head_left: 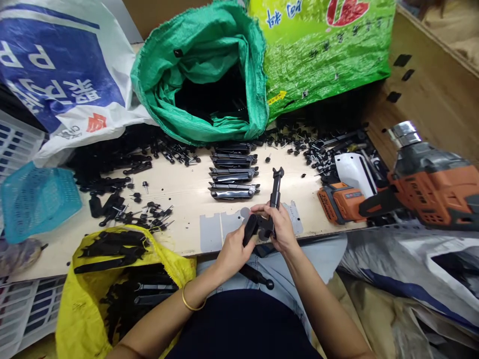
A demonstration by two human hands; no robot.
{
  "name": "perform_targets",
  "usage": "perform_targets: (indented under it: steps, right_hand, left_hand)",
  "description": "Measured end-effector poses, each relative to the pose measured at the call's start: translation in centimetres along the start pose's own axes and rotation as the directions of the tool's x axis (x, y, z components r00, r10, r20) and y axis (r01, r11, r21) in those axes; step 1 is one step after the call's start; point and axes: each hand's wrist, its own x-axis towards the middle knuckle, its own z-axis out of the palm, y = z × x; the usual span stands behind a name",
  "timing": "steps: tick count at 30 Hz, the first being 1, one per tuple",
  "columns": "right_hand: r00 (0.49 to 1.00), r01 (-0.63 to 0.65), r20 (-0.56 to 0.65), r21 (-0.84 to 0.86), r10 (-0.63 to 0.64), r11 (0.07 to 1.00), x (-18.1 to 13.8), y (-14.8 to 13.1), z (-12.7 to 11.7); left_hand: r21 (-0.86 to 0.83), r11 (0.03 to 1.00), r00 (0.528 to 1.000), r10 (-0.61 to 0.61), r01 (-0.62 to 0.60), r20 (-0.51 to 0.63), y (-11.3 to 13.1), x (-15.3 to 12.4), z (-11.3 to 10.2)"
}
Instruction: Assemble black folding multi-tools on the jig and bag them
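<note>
My left hand is closed around a black oval plastic piece at the table's front edge. Just right of it, my right hand grips a black telescopic bracket, which points away from me with its forked end up. The two parts meet between my hands, but fingers cover the join, so I cannot tell whether they are attached. Beyond my hands lies a row of several similar black brackets. Another black arm with a ball end rests on my lap.
Black knobs and screws are scattered at the left. An orange power drill lies at the right beside its battery. A green sack stands at the back; a yellow sack of black parts stands front left, near a blue basket.
</note>
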Motion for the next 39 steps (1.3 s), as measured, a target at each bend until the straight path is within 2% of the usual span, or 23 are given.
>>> perform_targets:
  steps: [3,6,11,17,19,22,26,31,33,35,37,39]
  right_hand:
    - [0.991,-0.099,0.088,-0.007,0.099,0.995,-0.3,-0.1,-0.4]
    - [0.978,-0.147,0.139,-0.05,0.152,0.988,-0.6,0.5,-0.5]
    - [0.995,-0.076,-0.059,0.04,0.078,0.996,-1.4,2.8,0.3]
    - [0.991,-0.019,-0.125,0.179,0.042,0.984,-1.7,4.3,0.8]
    - [0.991,-0.011,-0.127,0.178,0.034,0.984,-1.7,4.1,0.6]
    - [0.997,-0.037,-0.065,0.14,0.046,0.989,-1.6,3.4,0.2]
    - [1.0,-0.002,0.008,0.164,0.0,0.987,-1.7,2.8,0.1]
    - [0.989,0.142,-0.066,0.167,-0.133,0.976,-1.4,3.3,0.6]
    - [0.976,0.191,-0.12,0.066,-0.182,0.979,-0.9,3.4,-0.4]
    - [0.986,0.134,-0.073,-0.195,-0.15,0.972,-0.4,3.0,-2.2]
    - [0.999,0.017,0.048,-0.516,0.009,0.857,-0.2,2.0,-4.6]
    - [0.99,0.019,0.107,-0.753,0.093,0.658,-0.3,0.8,-6.5]
  left_hand:
    - [0.056,0.997,0.998,0.058,-0.059,0.007,-0.2,-0.8,0.2]
    - [0.094,0.993,0.997,0.064,-0.067,0.03,-0.1,-1.7,0.6]
    - [0.1,0.995,0.998,0.015,-0.021,0.053,0.3,-2.7,1.1]
    - [0.332,0.943,0.987,-0.087,0.038,0.135,0.5,-2.3,0.5]
    - [0.343,0.939,0.984,-0.09,0.033,0.152,0.8,-2.1,0.3]
    - [0.326,0.945,0.979,-0.059,-0.008,0.194,1.2,-2.0,0.2]
    - [0.406,0.912,0.983,-0.017,-0.059,0.181,1.6,-2.3,0.3]
    - [0.445,0.89,0.972,-0.01,-0.098,0.234,1.7,-1.5,-0.7]
    - [0.458,0.88,0.962,-0.005,-0.125,0.274,1.3,-0.1,-1.9]
    - [0.507,0.845,0.957,0.017,-0.169,0.291,0.5,1.7,-3.2]
    - [0.581,0.786,0.959,0.051,-0.211,0.28,-0.7,3.4,-4.4]
    - [0.633,0.73,0.959,0.111,-0.258,0.262,-2.1,4.5,-5.1]
